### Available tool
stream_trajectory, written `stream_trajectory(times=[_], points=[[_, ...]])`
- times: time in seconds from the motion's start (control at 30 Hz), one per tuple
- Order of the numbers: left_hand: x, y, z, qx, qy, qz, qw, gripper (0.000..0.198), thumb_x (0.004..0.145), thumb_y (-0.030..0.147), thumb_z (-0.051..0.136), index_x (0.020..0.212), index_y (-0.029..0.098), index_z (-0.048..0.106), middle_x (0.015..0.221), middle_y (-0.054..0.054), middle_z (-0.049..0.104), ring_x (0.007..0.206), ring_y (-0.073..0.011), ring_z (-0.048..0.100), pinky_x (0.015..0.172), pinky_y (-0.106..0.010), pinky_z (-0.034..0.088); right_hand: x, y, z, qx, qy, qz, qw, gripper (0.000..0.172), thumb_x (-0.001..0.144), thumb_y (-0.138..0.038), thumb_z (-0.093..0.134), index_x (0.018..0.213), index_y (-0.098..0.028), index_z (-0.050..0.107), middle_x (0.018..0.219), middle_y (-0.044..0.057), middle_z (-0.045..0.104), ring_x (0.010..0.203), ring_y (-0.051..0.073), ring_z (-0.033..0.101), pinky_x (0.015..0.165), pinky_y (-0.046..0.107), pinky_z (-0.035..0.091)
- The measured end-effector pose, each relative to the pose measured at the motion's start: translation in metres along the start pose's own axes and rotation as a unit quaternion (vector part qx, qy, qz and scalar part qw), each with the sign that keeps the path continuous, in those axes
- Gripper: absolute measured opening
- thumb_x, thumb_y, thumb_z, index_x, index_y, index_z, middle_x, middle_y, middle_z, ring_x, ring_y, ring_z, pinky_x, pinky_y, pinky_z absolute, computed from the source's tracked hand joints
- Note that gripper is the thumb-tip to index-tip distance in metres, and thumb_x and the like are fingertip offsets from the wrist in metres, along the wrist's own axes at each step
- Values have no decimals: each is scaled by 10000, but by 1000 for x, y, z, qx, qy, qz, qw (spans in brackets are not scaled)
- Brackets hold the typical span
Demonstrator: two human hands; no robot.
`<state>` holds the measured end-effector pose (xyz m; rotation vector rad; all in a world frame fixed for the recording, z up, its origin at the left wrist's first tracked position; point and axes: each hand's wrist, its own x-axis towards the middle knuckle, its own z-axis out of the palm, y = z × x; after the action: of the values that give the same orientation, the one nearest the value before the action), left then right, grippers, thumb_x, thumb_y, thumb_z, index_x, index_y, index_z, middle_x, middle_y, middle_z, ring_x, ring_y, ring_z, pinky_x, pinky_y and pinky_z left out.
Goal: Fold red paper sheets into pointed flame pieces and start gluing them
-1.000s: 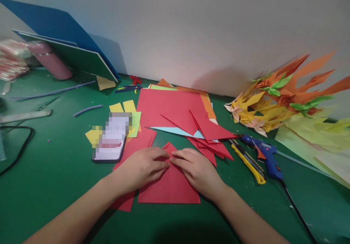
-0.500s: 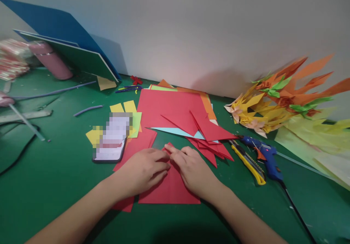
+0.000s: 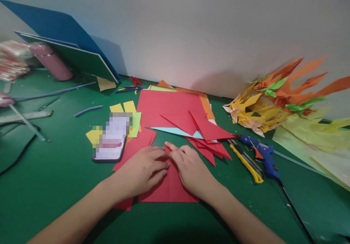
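A folded red paper sheet (image 3: 169, 191) lies on the green table (image 3: 54, 185) in front of me. My left hand (image 3: 143, 169) lies on its left part with the fingers bent and pressed down near the top fold. Beside it my right hand (image 3: 191, 167) presses on the right part, its forefinger stretched to the paper's peak. The fingertips of both hands meet at the fold. More red paper (image 3: 133, 147) lies under and to the left.
A phone (image 3: 111, 142) rests on yellow paper scraps left of my hands. A stack of red and coloured sheets (image 3: 175, 107) and red triangles (image 3: 213, 132) lie behind. To the right are a yellow utility knife (image 3: 246, 160), a blue glue gun (image 3: 264, 154) and paper flowers (image 3: 273, 98).
My right hand has slid left and up toward the paper's peak, closing on my left hand. The left hand has barely moved. The view has shifted slightly.
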<state>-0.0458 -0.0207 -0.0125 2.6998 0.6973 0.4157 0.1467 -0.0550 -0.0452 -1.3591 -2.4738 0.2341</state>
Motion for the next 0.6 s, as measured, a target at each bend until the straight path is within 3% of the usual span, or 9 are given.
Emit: stream_trajectory(times=[0.23,0.4,0.6], points=[[-1,0,-4,48,-27,-2,998,244,925,220,491,1001,197,721,1077,-61,686,950,-257,617,875,-445,485,1,-2,-3,7,-21,15,1000,303,840,14,396,1029,-125,588,1461,98,453,848,240,463,754,409,441],[-2,8,-9,98,-69,-30,992,237,888,279,551,1045,205,713,1056,-72,679,825,-233,623,773,-408,512,0,-1,-2,9,-14,12,1000,297,828,11,399,1005,-140,584,1457,102,456,861,246,465,768,421,438],[-5,7,-7,102,-54,-57,992,252,870,334,592,1075,263,720,1236,-117,597,902,-251,623,791,-421,525,0,0,0,7,11,-3,1000,303,805,25,385,947,-173,565,1439,110,477,830,243,476,730,407,437]])
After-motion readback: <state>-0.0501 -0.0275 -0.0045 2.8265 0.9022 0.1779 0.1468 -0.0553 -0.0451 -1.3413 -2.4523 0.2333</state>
